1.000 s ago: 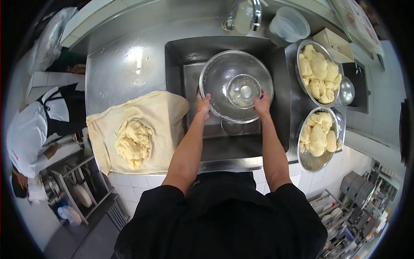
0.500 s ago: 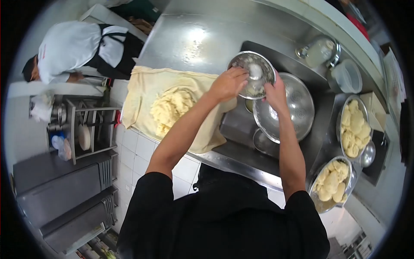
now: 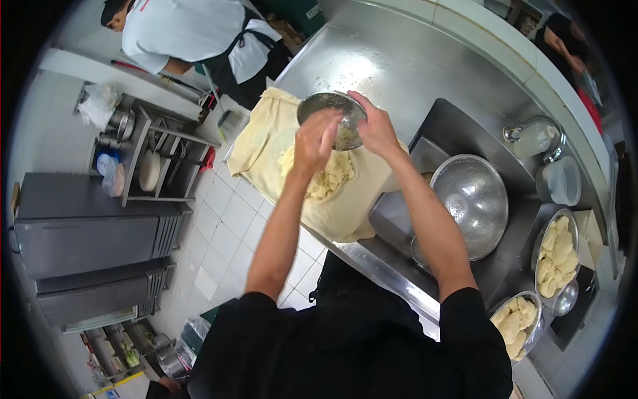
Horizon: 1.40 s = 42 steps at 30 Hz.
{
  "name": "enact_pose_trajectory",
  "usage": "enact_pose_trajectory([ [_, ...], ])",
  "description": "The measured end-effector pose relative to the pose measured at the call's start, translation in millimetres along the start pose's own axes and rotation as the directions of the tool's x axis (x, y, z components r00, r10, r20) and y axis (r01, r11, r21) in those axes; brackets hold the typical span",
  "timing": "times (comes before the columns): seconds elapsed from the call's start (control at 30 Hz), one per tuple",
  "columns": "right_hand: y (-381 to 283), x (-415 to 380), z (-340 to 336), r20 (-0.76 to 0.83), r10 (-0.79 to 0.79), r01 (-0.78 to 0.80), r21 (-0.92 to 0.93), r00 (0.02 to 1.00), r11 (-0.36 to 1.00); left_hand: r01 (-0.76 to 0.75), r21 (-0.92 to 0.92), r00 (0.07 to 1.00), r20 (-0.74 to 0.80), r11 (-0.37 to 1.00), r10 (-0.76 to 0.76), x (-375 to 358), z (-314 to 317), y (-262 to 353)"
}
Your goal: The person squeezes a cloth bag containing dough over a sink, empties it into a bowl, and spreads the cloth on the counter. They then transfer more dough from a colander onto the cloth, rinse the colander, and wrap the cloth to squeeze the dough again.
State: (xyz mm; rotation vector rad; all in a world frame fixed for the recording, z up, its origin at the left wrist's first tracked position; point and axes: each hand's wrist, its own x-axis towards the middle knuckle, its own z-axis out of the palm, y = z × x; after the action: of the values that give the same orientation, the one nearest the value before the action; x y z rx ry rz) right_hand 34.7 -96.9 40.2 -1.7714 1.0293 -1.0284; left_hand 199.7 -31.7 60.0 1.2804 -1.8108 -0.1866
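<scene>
A metal bowl is tilted above a cream cloth spread over the counter, with pale residue inside it. My right hand grips the bowl's right side by the rim. My left hand reaches to the bowl's mouth, its fingers extended at the inside wall and slightly blurred. Beneath both hands, a mound of pale yellow mash lies on the cloth, partly hidden by the left hand and the bowl.
To the right, the sink holds a large metal colander. Beyond it are two metal colanders of pale yellow chunks, a clear plastic tub and a faucet. A co-worker stands at upper left.
Both hands and the bowl have moved left, from above the sink to over the mash on the cloth. The bowl is now tipped more. The camera view has turned and shifted.
</scene>
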Motion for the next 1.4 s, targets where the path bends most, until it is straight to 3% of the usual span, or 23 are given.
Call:
enact_pose_trajectory([
  [0.13,-13,4,38,-0.066,-0.145,0.151,0.087,0.987,0.985,0.306,-0.188,0.925,-0.173,0.933,-0.338,3,1,-49],
  [0.17,-14,5,47,-0.138,-0.135,0.151,0.107,0.981,0.983,0.305,-0.371,0.83,-0.348,0.877,-0.436,2,18,-55],
  [0.23,-13,8,60,-0.155,-0.024,0.045,0.132,0.988,0.99,0.305,-0.845,0.495,-0.254,0.44,-0.831,2,44,-60],
  [0.27,-10,9,62,-0.127,0.029,-0.017,0.095,0.991,0.995,0.306,-0.845,0.492,-0.253,0.438,-0.833,-2,44,-62],
  [0.33,2,10,64,-0.121,0.055,-0.051,0.038,0.991,0.998,0.602,-0.715,0.593,0.104,0.354,-0.798,-15,46,-60],
  [0.37,0,10,61,-0.119,0.053,-0.049,0.035,0.991,0.998,0.6,-0.719,0.593,0.104,0.352,-0.799,-17,41,-53],
  [0.43,-2,8,53,-0.034,0.055,-0.052,0.105,0.998,0.993,0.687,-0.517,0.699,0.28,0.511,-0.658,-24,23,-46],
  [0.5,3,8,51,-0.024,-0.066,0.067,0.047,0.998,0.997,0.651,-0.334,0.758,0.334,0.681,-0.561,-37,8,-64],
  [0.57,4,15,50,-0.083,-0.35,0.344,-0.08,0.933,0.935,0.149,0.103,0.829,0.529,0.983,-0.182,-53,-10,-59],
  [0.7,1,22,38,-0.295,-0.393,0.369,-0.134,0.871,0.92,0.124,0.062,0.963,0.232,0.99,-0.136,-83,-25,-28],
  [0.73,-1,22,34,-0.217,0.151,-0.058,0.381,0.965,0.923,0.223,0.067,0.974,-0.054,0.972,-0.22,-82,-25,-14],
  [0.77,0,20,33,0.119,0.574,-0.47,0.718,0.81,0.514,0.321,0.046,0.896,-0.338,0.946,-0.288,-83,-24,-5],
  [0.8,10,18,37,0.13,0.568,-0.475,0.712,0.813,0.517,0.36,-0.081,0.877,-0.31,0.929,-0.367,-83,-25,-2],
  [0.87,48,15,61,0.396,0.663,-0.569,0.82,0.636,0.056,0.339,-0.078,0.883,-0.319,0.937,-0.346,-67,-9,15],
  [0.9,57,13,76,0.4,0.657,-0.573,0.817,0.639,0.06,0.32,-0.078,0.892,-0.312,0.944,-0.327,-60,2,22],
  [0.97,53,-1,104,0.522,0.606,-0.522,0.83,0.6,-0.199,0.292,-0.01,0.884,-0.38,0.956,-0.274,-46,28,21],
  [1.03,21,-20,119,0.498,0.643,-0.526,0.833,0.581,-0.171,0.254,0.055,0.879,-0.429,0.966,-0.207,-34,28,13],
  [1.1,-2,-28,110,0.447,0.698,-0.499,0.854,0.56,-0.146,0.39,-0.024,0.823,-0.439,0.921,-0.36,-25,7,7],
  [1.17,-8,-40,85,0.417,0.64,-0.692,0.674,0.646,0.259,0.508,-0.338,0.789,-0.188,0.792,-0.586,-27,-18,-21],
  [1.23,-21,-40,54,0.397,0.631,-0.737,0.478,0.667,0.478,0.426,-0.892,0.701,0.22,0.15,-0.679,-32,-36,-46],
  [1.3,-37,-39,15,0.424,0.576,-0.697,0.223,0.699,0.681,0.559,-0.825,0.683,0.515,-0.082,-0.518,-28,-47,-48],
  [1.37,-41,-53,-26,0.326,0.501,-0.57,0.165,0.802,0.805,0.844,-0.527,0.432,0.56,0.098,-0.707,-37,-37,-71],
  [1.4,-39,-55,-42,0.292,0.353,-0.39,0.077,0.889,0.918,0.807,-0.229,0.57,0.547,0.545,-0.613,-35,-37,-75],
])
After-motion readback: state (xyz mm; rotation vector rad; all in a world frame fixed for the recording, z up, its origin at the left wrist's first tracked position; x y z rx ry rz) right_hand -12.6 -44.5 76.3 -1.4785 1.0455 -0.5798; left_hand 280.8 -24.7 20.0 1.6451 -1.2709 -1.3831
